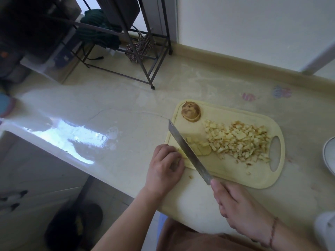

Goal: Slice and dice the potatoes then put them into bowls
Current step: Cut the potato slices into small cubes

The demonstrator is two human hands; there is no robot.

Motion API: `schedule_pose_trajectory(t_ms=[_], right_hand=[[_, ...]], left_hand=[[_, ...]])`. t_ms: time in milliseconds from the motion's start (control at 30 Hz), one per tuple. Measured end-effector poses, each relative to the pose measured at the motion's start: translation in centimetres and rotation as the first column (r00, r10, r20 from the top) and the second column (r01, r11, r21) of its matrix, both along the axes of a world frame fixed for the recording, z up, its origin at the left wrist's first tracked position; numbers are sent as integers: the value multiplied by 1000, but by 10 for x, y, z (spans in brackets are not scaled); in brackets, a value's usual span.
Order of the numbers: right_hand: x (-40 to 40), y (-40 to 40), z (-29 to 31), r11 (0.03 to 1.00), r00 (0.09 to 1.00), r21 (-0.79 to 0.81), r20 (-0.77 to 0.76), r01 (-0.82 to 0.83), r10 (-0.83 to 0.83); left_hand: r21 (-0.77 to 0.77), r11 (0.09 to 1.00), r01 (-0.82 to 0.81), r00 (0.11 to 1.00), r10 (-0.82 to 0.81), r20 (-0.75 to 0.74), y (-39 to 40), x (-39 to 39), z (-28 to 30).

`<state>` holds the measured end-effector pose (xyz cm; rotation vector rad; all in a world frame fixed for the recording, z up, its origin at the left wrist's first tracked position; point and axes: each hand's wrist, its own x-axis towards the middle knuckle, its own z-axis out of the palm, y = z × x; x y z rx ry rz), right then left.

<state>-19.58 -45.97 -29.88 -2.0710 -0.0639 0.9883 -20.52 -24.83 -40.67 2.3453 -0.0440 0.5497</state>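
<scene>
— Gripped in the right hand is the handle of a long, flat steel kitchen knife; the handle itself is hidden by the curled fingers. What is held by the other hand?

— Pale yellow potato slices are steadied under the curled fingertips of the left hand, at the near left edge of the cream plastic cutting board with a handle slot. The blade is laid across them, tip pointing away.

— So which step is judged to be in hand?

— Dicing. A loose heap of small, rough-edged potato cubes is already spread across the middle of the board, and a rounded brown-skinned potato end is left uncut at the far corner.

— What is called for next?

— Short downward cuts through the firm, moist slices, with the fingertips kept tucked back from the edge. Transfer has not been started: only the rim of a white ceramic bowl is seen on the glossy beige tabletop, well apart to the right
</scene>
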Motion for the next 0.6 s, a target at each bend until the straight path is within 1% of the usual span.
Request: schedule_pose_trajectory(t_ms=[233, 600], right_hand=[[-4, 2, -5, 1000, 1000, -21, 16, -21, 22], [-4, 13, -18, 995, 987, -73, 143, -68, 78]], left_hand=[[4, 1000, -7, 1000, 7, -18, -1, 1, 0], [-16, 1000, 3, 999, -4, -43, 0, 3, 1]])
